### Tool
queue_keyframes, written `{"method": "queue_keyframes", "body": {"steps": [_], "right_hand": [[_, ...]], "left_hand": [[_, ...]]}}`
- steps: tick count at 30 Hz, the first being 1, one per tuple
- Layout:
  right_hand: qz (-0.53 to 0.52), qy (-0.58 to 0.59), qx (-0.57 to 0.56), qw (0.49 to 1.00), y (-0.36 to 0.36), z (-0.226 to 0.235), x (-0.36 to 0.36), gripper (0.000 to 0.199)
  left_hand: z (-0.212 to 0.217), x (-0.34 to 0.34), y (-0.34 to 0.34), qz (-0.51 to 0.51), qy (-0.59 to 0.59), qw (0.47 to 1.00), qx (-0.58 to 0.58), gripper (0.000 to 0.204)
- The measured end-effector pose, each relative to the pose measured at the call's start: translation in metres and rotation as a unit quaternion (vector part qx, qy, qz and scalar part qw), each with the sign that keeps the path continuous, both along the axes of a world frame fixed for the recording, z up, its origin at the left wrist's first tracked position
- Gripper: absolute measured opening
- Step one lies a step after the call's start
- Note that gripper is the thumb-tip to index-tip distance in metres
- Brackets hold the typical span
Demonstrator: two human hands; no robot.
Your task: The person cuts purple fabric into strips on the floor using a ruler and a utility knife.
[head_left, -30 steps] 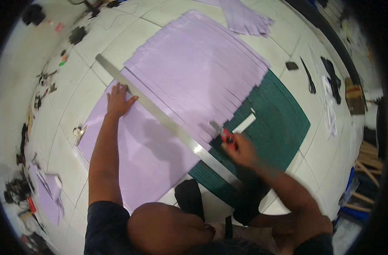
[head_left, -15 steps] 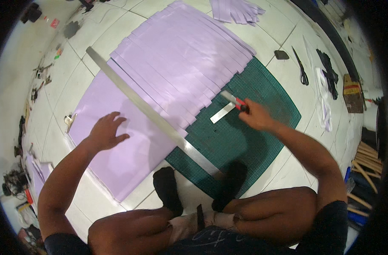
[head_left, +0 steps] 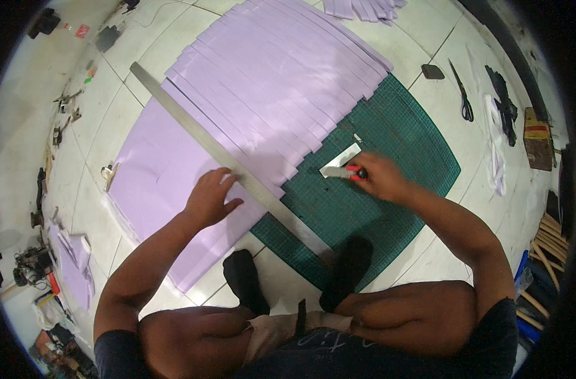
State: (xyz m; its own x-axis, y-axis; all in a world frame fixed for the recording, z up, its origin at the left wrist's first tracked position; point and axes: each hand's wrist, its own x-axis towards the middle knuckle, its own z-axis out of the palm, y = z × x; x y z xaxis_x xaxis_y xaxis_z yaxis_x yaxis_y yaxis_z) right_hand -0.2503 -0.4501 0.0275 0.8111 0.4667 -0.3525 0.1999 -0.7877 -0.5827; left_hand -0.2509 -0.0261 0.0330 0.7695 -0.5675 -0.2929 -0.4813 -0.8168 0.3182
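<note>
A long metal ruler (head_left: 199,134) lies slantwise over the lilac sheet material (head_left: 152,170) and the green cutting mat (head_left: 404,136). My left hand (head_left: 209,199) is over the lilac sheet with its fingers apart, the fingertips at the ruler's near edge; I cannot tell if they touch it. My right hand (head_left: 382,179), slightly blurred, grips a red and black utility knife (head_left: 353,172) above the mat. Its blade points left, across the end of a small white strip (head_left: 343,158). Beyond the ruler, the lilac material is cut into many parallel strips (head_left: 262,76).
A binder clip (head_left: 108,174) sits at the sheet's left edge. To the right on the tiles are black scissors (head_left: 463,95), a dark block (head_left: 433,72) and a white and black cloth bundle (head_left: 499,120). More lilac strips (head_left: 363,9) lie at the top. My socked feet (head_left: 245,281) flank the ruler's near end.
My left hand has moved right, from the middle of the lilac sheet to the ruler. My right hand has come slightly nearer with the knife, whose blade has swung to point left.
</note>
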Motion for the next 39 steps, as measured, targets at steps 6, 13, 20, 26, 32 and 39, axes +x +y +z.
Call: {"method": "queue_keyframes", "body": {"steps": [6, 13, 20, 26, 32, 39], "right_hand": [[0.102, 0.049, -0.048, 0.992, 0.028, 0.038, -0.031, 0.029], [-0.005, 0.008, -0.032, 0.999, 0.096, 0.001, -0.072, 0.036], [-0.097, -0.046, -0.028, 0.994, 0.155, -0.032, -0.128, 0.048], [-0.128, -0.082, 0.006, 0.988, 0.162, -0.045, -0.138, 0.042], [-0.143, -0.127, 0.033, 0.981, 0.160, -0.051, -0.145, 0.039], [-0.126, -0.027, 0.024, 0.991, 0.151, -0.036, -0.129, 0.038]], "left_hand": [[-0.015, 0.020, 0.031, 0.094, -0.037, 0.995, -0.022, 0.063], [-0.036, 0.035, 0.037, 0.133, 0.001, 0.987, -0.089, 0.067], [-0.043, 0.032, 0.032, 0.135, -0.021, 0.985, -0.104, 0.072], [-0.043, 0.030, 0.038, 0.125, -0.034, 0.986, -0.102, 0.076], [-0.051, 0.026, 0.039, 0.102, -0.058, 0.987, -0.108, 0.077], [-0.051, 0.025, 0.033, 0.110, -0.076, 0.983, -0.125, 0.078]]}}
